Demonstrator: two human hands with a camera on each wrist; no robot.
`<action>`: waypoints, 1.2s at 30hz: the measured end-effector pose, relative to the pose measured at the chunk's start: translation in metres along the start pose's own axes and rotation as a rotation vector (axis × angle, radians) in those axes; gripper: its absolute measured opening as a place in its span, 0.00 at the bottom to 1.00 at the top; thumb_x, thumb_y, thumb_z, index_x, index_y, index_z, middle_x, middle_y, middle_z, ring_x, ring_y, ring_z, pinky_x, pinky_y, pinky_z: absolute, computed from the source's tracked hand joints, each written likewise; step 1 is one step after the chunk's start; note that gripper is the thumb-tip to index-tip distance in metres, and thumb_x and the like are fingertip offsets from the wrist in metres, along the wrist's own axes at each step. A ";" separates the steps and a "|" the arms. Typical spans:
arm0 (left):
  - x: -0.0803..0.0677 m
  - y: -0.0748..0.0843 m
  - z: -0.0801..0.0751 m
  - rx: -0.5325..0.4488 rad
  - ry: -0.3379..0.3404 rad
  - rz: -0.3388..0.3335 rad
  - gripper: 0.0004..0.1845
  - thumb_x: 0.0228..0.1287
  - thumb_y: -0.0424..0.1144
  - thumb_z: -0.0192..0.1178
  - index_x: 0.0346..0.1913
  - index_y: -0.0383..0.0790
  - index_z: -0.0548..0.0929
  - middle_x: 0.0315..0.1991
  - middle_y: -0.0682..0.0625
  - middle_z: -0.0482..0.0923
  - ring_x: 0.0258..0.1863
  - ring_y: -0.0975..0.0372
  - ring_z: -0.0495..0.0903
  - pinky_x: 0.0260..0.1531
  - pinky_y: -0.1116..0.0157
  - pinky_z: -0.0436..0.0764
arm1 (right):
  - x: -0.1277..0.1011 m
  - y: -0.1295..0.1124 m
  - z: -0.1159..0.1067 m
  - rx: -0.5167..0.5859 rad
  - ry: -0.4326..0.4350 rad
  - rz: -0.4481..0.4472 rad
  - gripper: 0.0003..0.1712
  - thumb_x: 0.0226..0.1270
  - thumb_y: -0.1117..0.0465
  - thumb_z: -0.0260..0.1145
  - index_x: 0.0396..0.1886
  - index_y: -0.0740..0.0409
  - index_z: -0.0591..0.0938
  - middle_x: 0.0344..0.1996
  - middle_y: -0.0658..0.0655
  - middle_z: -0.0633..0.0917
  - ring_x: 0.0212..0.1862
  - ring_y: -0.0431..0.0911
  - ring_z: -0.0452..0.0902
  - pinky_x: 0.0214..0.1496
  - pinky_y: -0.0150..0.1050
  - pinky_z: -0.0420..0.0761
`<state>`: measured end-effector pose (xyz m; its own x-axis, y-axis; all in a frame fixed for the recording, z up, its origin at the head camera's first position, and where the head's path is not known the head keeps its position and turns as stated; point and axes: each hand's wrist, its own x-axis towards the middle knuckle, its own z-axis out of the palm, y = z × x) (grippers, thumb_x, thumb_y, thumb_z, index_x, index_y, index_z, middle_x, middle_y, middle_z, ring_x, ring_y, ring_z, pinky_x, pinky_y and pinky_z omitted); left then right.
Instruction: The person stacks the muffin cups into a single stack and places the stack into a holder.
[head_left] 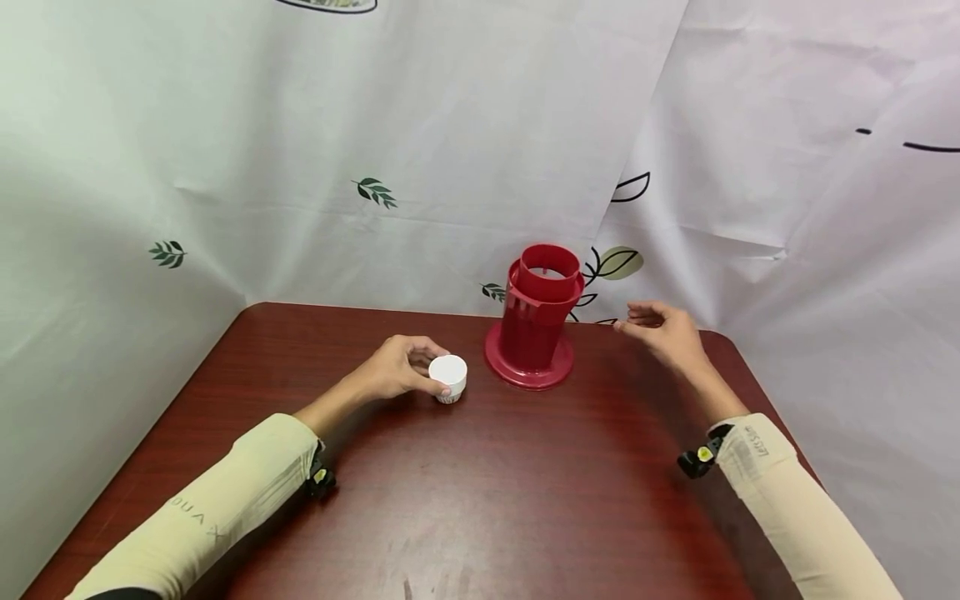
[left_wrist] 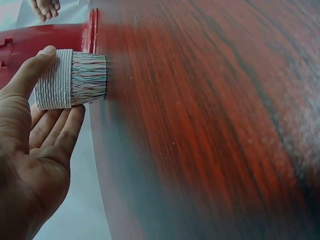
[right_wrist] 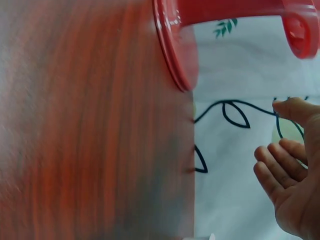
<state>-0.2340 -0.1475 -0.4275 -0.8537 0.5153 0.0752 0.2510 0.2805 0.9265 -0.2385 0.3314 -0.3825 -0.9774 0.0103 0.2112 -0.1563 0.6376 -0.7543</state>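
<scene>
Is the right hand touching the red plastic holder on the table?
No, the right hand hovers with loosely curled fingers beside the red plastic holder, with a clear gap between them.

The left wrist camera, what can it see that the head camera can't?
Only the left wrist view shows the wavy coloured lines on the side of the paper cup held by the left hand. Only the head view shows the cup's white inside, the leaf-print curtain and both sleeves. Both show the cup, the red stand, the brown table and the right hand, which holds nothing.
</scene>
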 end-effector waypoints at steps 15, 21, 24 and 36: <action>0.000 0.000 0.001 0.030 0.011 -0.004 0.26 0.53 0.27 0.88 0.57 0.30 0.91 0.51 0.38 0.94 0.46 0.62 0.93 0.53 0.66 0.94 | 0.004 0.025 -0.037 -0.134 0.066 0.103 0.39 0.78 0.46 0.76 0.76 0.69 0.81 0.66 0.74 0.87 0.42 0.16 0.71 0.51 0.18 0.73; -0.001 -0.001 0.000 0.032 0.004 0.008 0.26 0.54 0.28 0.88 0.57 0.30 0.91 0.51 0.38 0.94 0.47 0.60 0.93 0.54 0.66 0.93 | 0.004 0.036 -0.042 -0.137 0.097 0.157 0.40 0.75 0.47 0.78 0.75 0.70 0.81 0.67 0.75 0.87 0.41 0.15 0.70 0.48 0.15 0.72; 0.000 -0.001 -0.001 0.034 0.007 0.009 0.26 0.54 0.28 0.88 0.56 0.30 0.91 0.51 0.38 0.94 0.47 0.60 0.93 0.53 0.65 0.94 | 0.004 0.041 -0.044 -0.150 0.118 0.168 0.40 0.74 0.48 0.79 0.74 0.70 0.82 0.66 0.75 0.87 0.43 0.22 0.79 0.49 0.16 0.73; 0.001 0.000 -0.001 0.037 0.004 -0.005 0.27 0.52 0.26 0.88 0.56 0.30 0.91 0.51 0.38 0.94 0.46 0.61 0.93 0.52 0.66 0.94 | 0.027 0.115 -0.049 -0.210 0.117 0.240 0.51 0.64 0.39 0.84 0.73 0.71 0.81 0.67 0.76 0.87 0.68 0.66 0.86 0.65 0.49 0.87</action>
<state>-0.2351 -0.1477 -0.4271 -0.8569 0.5104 0.0725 0.2633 0.3124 0.9127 -0.2756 0.4425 -0.4327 -0.9578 0.2600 0.1222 0.1211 0.7511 -0.6490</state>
